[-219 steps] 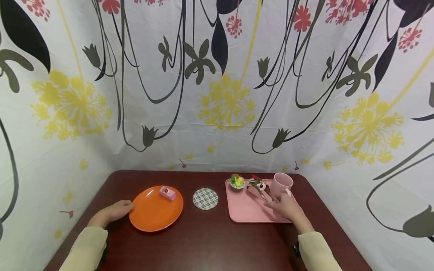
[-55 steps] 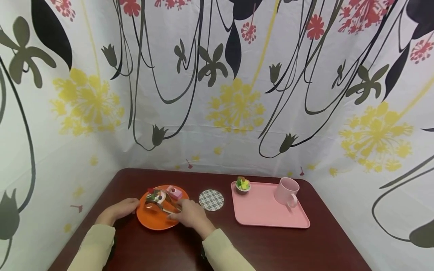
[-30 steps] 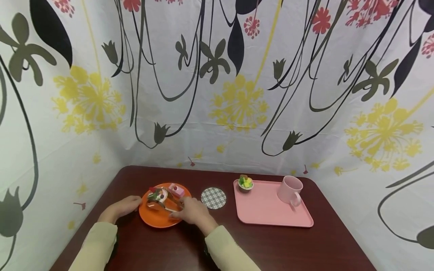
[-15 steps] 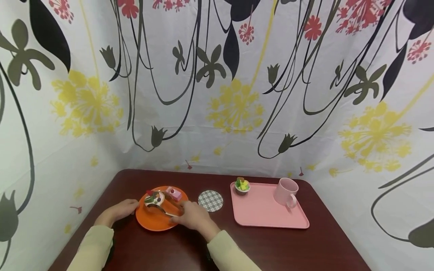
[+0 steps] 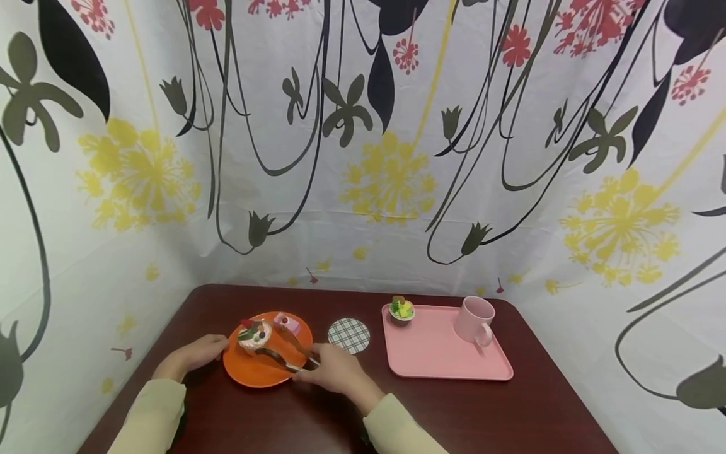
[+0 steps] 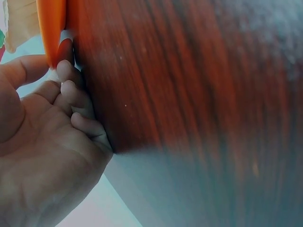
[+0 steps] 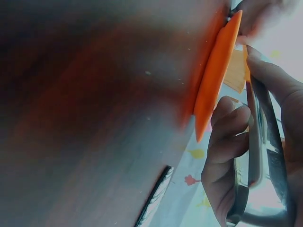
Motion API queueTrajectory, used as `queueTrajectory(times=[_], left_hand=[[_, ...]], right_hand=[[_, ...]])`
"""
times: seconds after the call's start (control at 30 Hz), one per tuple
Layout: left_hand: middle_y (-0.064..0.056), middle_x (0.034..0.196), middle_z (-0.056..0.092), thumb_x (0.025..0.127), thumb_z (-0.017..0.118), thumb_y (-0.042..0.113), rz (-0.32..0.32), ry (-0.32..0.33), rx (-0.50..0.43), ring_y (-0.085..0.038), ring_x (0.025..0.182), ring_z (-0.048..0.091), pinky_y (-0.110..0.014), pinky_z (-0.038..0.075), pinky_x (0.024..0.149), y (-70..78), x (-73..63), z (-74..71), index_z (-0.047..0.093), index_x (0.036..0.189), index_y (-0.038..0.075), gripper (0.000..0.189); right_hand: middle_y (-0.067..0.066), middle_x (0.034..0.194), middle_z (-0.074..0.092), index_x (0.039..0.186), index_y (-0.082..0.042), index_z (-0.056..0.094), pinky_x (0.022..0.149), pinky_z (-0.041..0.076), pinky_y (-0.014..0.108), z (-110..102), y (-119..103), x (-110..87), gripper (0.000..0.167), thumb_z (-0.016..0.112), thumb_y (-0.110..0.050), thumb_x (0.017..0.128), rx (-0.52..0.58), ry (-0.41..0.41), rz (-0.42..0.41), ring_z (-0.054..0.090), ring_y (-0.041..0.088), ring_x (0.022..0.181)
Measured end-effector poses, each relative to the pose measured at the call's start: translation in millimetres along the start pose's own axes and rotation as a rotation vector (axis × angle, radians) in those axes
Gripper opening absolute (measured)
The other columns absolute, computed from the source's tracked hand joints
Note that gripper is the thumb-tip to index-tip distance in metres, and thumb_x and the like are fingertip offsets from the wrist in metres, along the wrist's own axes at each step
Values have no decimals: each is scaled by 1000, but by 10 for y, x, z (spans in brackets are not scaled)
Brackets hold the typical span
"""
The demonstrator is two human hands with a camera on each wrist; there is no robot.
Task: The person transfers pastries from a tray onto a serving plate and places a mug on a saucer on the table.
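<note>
My left hand [image 5: 195, 354] pinches the left rim of the orange plate [image 5: 249, 373], thumb above and fingertips at the underside in the left wrist view. My right hand [image 5: 338, 371] holds metal tongs [image 5: 279, 359] by their arms over the plate's right side. The tongs' tips are spread, pointing toward a round cream-topped cake [image 5: 255, 335] with fruit and a red piece on it. That cake sits on the plate, apart from the tips. Behind it on the plate is a pink cake slice [image 5: 287, 323]. In the right wrist view the tongs [image 7: 257, 142] lie between thumb and curled fingers.
A round checked coaster [image 5: 348, 335] lies right of the plate. Farther right, a pink tray [image 5: 442, 359] carries a small salad bowl [image 5: 401, 311] and a pink mug [image 5: 475, 320]. A flowered curtain [image 5: 363, 252] surrounds the dark wooden table [image 5: 238, 422].
The round cake has gone from the pink tray to the orange plate in the tongs. The tongs have since spread, let it go and drawn back right. The left hand stays at the rim.
</note>
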State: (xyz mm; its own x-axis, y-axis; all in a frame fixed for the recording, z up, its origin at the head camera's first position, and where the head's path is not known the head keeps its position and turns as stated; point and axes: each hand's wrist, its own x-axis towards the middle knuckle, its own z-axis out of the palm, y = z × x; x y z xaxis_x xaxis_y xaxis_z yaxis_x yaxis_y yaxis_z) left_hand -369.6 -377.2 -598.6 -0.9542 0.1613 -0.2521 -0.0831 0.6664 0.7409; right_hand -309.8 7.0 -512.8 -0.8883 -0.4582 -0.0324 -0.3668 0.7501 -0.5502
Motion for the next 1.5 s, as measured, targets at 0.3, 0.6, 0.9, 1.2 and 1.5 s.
queueTrajectory(times=[0.3,0.6,0.9,1.2,1.5], left_hand=[[-5,77,59,102,49,27,1,-15,-6,-23,79,58,-36,41,76,6,8,-12,64,85,8,29],[-5,77,59,103,49,25,-5,-15,-4,-23,79,57,-36,41,76,-46,44,-19,63,84,8,29],[-6,78,59,102,48,26,-14,1,-10,-23,81,58,-36,41,77,-39,33,16,61,85,8,28],[-6,76,58,99,51,26,-28,2,-22,-24,78,57,-36,41,74,-42,-13,58,61,82,7,27],[-7,79,59,100,53,29,-20,-16,-14,-24,80,57,-37,41,74,-41,-7,3,63,85,6,29]], right_hand=[[-12,83,64,120,-20,75,67,47,38,-69,186,-164,57,85,-62,82,22,42,34,58,11,73],[-10,82,66,129,-18,73,70,49,40,-287,395,-307,60,86,-56,84,79,127,61,60,12,75],[2,100,74,132,-7,71,77,53,42,-334,764,-369,78,81,-67,84,90,200,5,61,16,84],[-2,89,69,124,-7,72,69,48,34,-534,920,-508,58,85,-51,87,105,228,74,59,14,77],[-5,79,61,118,-12,71,71,46,37,-731,1098,-665,53,84,-54,88,56,321,141,57,15,75]])
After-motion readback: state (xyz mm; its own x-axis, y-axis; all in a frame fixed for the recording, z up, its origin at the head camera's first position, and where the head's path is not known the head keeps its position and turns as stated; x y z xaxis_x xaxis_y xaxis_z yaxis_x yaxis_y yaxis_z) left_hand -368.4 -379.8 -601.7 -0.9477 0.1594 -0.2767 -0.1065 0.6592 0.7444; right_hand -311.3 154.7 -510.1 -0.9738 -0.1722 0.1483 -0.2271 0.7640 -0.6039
